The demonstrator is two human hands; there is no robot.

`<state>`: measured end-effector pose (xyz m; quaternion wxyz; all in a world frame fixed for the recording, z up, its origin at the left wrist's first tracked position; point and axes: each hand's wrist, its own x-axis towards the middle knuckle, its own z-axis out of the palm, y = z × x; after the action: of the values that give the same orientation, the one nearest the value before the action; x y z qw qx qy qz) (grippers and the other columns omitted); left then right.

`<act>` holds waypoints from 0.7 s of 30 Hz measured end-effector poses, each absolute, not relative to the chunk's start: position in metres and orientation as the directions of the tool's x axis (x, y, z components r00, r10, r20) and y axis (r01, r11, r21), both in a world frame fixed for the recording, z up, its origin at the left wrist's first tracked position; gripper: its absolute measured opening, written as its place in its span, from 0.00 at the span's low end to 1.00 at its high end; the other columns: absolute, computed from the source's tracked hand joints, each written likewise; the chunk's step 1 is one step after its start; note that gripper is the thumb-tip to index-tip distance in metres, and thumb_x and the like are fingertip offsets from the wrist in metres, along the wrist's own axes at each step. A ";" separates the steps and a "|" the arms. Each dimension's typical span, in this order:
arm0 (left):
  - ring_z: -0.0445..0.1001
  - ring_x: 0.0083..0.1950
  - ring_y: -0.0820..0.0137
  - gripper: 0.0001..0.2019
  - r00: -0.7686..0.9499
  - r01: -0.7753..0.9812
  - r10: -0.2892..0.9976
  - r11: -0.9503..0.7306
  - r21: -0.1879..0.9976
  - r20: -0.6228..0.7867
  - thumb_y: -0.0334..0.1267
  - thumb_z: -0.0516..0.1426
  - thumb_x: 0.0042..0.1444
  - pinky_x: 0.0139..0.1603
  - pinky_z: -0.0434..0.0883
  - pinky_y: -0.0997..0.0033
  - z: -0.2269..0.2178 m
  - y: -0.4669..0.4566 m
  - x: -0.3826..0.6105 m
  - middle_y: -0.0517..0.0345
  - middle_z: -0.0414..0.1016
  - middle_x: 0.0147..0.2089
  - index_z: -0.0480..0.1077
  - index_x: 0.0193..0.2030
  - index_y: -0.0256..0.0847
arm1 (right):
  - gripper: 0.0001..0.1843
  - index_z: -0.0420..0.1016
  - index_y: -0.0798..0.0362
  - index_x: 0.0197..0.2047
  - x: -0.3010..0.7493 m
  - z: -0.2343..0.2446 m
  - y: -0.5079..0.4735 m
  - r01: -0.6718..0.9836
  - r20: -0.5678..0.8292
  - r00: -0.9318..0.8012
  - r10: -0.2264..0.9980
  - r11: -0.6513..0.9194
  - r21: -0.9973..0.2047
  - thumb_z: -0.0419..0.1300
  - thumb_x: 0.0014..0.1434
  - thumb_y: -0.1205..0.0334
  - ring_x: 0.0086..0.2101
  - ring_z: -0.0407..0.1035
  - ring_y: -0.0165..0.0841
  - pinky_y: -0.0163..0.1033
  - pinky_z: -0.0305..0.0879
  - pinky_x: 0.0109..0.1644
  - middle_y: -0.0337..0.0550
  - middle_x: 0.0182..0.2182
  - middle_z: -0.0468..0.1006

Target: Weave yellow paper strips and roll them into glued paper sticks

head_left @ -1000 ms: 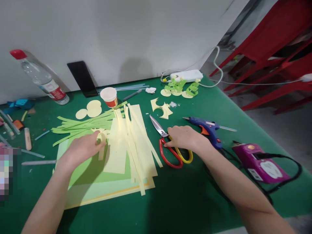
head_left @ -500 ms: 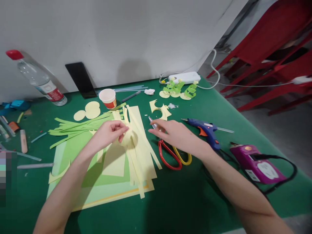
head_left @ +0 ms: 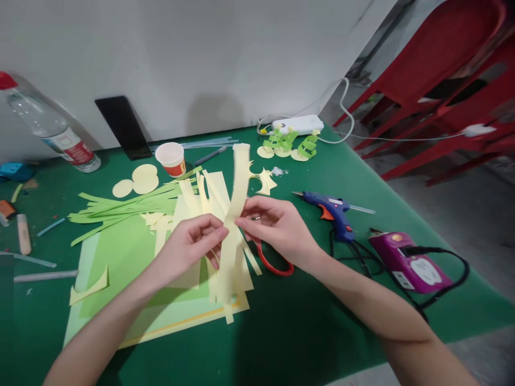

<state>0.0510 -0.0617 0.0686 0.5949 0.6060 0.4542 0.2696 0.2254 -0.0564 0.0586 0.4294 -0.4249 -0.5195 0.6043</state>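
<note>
My left hand (head_left: 192, 247) and my right hand (head_left: 276, 226) meet over the middle of the green table (head_left: 306, 327), both pinching one pale yellow paper strip (head_left: 238, 182) that stands nearly upright between them. Below lies a pile of more yellow strips (head_left: 203, 201) on light green and yellow sheets (head_left: 116, 257). Red and yellow scissors (head_left: 273, 262) rest partly hidden under my right hand. Green paper strips (head_left: 120, 206) fan out to the left.
A blue glue gun (head_left: 332, 212) and a purple power box (head_left: 406, 262) with black cable sit at right. A paper cup (head_left: 171, 158), yellow paper circles (head_left: 139, 179), a water bottle (head_left: 48, 128), a black phone (head_left: 123, 126) and a white power strip (head_left: 298, 124) line the back. Red chairs (head_left: 442, 69) stand beyond.
My right hand left the scissors and moved left to meet the left hand. The left hand picked up a yellow strip and raised it; both hands now hold it upright.
</note>
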 end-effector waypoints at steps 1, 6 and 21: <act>0.70 0.22 0.76 0.08 0.457 0.201 0.867 0.118 0.973 -0.199 0.39 0.52 0.58 0.23 0.72 0.77 0.067 -0.062 0.050 0.62 0.68 0.23 0.68 0.31 0.39 | 0.12 0.69 0.56 0.28 0.225 0.058 -0.056 -0.096 -0.073 -0.255 0.964 -0.101 -0.990 0.66 0.43 0.61 0.18 0.60 0.21 0.28 0.58 0.19 0.34 0.21 0.68; 0.72 0.29 0.77 0.11 0.458 0.091 0.889 -0.063 0.994 0.015 0.31 0.52 0.57 0.29 0.73 0.78 0.059 -0.064 0.045 0.58 0.71 0.40 0.63 0.46 0.46 | 0.12 0.68 0.57 0.31 0.226 0.055 -0.055 -0.224 -0.109 -0.305 0.946 -0.183 -0.957 0.64 0.47 0.58 0.16 0.60 0.21 0.26 0.57 0.17 0.32 0.16 0.67; 0.69 0.31 0.77 0.04 0.271 0.234 0.930 -0.314 0.920 0.249 0.31 0.60 0.50 0.31 0.69 0.79 0.057 -0.065 0.051 0.63 0.71 0.30 0.69 0.27 0.40 | 0.14 0.71 0.56 0.36 0.225 0.055 -0.058 -0.008 -0.050 -0.377 0.925 -0.057 -0.998 0.65 0.43 0.64 0.31 0.67 0.28 0.33 0.63 0.30 0.43 0.33 0.74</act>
<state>0.0514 -0.0647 0.0573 0.4043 0.6869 0.4235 0.4305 0.2250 -0.0584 0.0551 0.3857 -0.4034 -0.5682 0.6047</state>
